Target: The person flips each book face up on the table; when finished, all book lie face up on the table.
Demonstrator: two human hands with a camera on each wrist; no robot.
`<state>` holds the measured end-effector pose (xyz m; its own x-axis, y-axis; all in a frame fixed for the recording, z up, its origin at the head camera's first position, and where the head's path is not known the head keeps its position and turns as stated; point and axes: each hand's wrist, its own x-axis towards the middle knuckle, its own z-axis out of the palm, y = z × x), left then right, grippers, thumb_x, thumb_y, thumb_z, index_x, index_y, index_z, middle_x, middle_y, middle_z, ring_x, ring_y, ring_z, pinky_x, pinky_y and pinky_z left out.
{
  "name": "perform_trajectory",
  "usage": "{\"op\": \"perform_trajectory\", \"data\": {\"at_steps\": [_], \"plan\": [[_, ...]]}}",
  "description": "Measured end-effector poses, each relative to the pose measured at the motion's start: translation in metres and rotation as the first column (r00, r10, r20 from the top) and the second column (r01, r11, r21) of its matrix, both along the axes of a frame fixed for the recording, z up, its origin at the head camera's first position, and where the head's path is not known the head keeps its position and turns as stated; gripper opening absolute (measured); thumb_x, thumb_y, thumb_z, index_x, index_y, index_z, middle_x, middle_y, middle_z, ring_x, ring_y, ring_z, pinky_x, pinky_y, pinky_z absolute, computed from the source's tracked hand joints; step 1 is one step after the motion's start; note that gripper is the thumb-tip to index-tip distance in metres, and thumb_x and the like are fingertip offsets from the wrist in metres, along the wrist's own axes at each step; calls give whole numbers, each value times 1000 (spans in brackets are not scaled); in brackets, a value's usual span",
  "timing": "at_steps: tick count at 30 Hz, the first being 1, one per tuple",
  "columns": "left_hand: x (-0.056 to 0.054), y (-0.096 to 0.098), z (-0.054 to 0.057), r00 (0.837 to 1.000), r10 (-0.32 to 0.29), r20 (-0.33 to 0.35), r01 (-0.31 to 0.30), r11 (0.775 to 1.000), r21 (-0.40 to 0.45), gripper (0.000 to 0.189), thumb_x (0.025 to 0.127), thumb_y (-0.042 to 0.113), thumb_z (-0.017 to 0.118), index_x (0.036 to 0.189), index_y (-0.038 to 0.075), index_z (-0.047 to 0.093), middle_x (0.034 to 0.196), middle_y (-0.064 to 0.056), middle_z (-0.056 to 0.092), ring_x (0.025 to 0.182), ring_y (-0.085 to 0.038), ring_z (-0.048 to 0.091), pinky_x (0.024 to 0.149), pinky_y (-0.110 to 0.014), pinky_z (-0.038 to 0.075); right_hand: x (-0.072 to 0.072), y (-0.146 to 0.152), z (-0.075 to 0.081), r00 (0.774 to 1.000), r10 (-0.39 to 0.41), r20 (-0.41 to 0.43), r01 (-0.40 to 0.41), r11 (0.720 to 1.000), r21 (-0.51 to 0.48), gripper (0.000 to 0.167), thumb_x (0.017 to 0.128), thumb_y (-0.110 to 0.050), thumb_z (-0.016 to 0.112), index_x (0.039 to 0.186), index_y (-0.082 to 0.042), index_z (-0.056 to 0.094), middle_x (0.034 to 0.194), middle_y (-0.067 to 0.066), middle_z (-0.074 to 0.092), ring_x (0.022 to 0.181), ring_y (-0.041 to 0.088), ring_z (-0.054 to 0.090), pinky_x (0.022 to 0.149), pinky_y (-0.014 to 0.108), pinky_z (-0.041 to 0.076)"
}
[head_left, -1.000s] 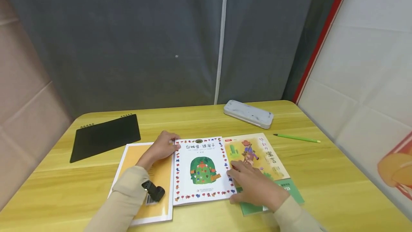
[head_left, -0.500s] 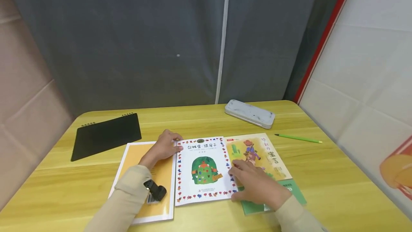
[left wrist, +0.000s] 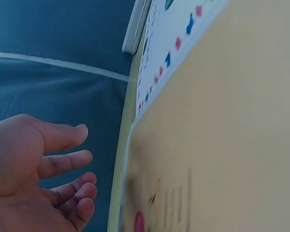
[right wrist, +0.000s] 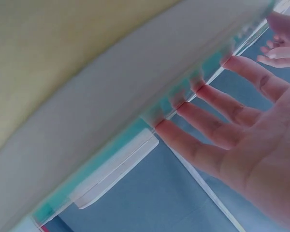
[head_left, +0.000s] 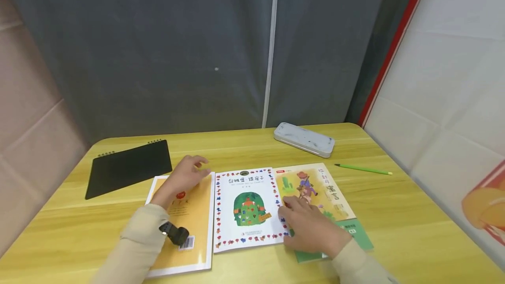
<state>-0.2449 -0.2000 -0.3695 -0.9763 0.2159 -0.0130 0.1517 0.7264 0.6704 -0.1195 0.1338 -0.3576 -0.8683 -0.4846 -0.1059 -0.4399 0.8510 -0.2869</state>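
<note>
Three books lie side by side. The left one is an orange book with a white border and a barcode. In the middle is a white picture book with a green drawing; at right lies a yellow-and-green storybook. My left hand hovers over the orange book's top part, and its loosely bent fingers hold nothing in the left wrist view. My right hand lies across the storybook, fingertips at the white book's right edge. The right wrist view shows those fingers spread, tips on a glossy cover.
A black spiral notebook lies at the table's left. Towards the back right stands a grey pencil case, with a green pencil in front of it. A dark curtain hangs behind the table.
My left hand has come off the white book's top left corner and moved left, over the orange book. The right hand stays at the white book's right edge.
</note>
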Motion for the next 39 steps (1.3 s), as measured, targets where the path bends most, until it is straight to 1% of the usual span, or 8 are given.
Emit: {"op": "perform_trajectory", "data": {"at_steps": [3,5,10,14,20,27,33,39], "plan": [[5,-24,9,999,32,-40,-34,998,-48,44,99,26,59,134,-1,55,127,-25,48,110,-39,53,85,-49,49,0,-1,2,1000,-13,9,13,1000,3,42,77,-24,77,114,-9,63,143,16,45,134,40,41,101,68,37],[8,-43,10,997,48,-64,-53,994,-90,45,99,26,60,133,-4,56,124,-27,49,108,-40,53,84,-50,48,0,-1,3,1000,-23,15,23,1000,6,43,76,-24,78,114,-9,63,143,16,45,134,40,41,102,67,37],[14,-84,-4,996,70,-59,-80,979,-187,48,99,25,60,130,-10,55,118,-32,54,105,-42,54,81,-51,49,1,-2,2,999,-40,29,39,999,25,50,73,-21,79,118,-8,64,142,15,46,132,38,43,103,64,38],[20,-103,-16,995,94,16,-90,979,-182,57,97,29,63,133,-13,51,114,-31,56,98,-38,56,79,-46,51,2,-2,1,999,-30,35,29,999,35,54,72,-20,76,122,-8,62,143,14,45,133,36,42,104,63,39],[21,-116,-29,991,116,61,-109,988,-111,68,95,35,66,139,-11,44,115,-25,49,96,-31,52,75,-35,51,4,-4,1,998,-17,56,14,999,41,58,83,-32,72,132,-7,56,150,17,39,140,42,34,107,66,33],[18,-122,-28,989,131,64,-122,985,-121,68,94,39,67,137,-9,47,110,-21,52,95,-30,51,75,-35,47,5,-19,2,999,-38,-2,38,997,65,67,88,-48,69,133,1,55,149,22,40,140,43,34,111,67,24],[16,-123,-23,986,147,78,-136,982,-133,62,92,37,70,128,-9,50,103,-19,56,88,-28,54,70,-32,47,3,-60,7,995,70,-71,-63,993,97,75,89,-59,63,139,-3,52,151,20,40,140,36,37,112,60,30],[10,-119,-18,978,159,135,-141,981,-135,58,91,34,70,125,-8,49,97,-16,58,83,-24,56,69,-31,45,1,-100,4,985,167,-43,-158,974,162,93,83,-77,54,144,-7,47,157,16,33,145,33,31,114,56,30]]}}
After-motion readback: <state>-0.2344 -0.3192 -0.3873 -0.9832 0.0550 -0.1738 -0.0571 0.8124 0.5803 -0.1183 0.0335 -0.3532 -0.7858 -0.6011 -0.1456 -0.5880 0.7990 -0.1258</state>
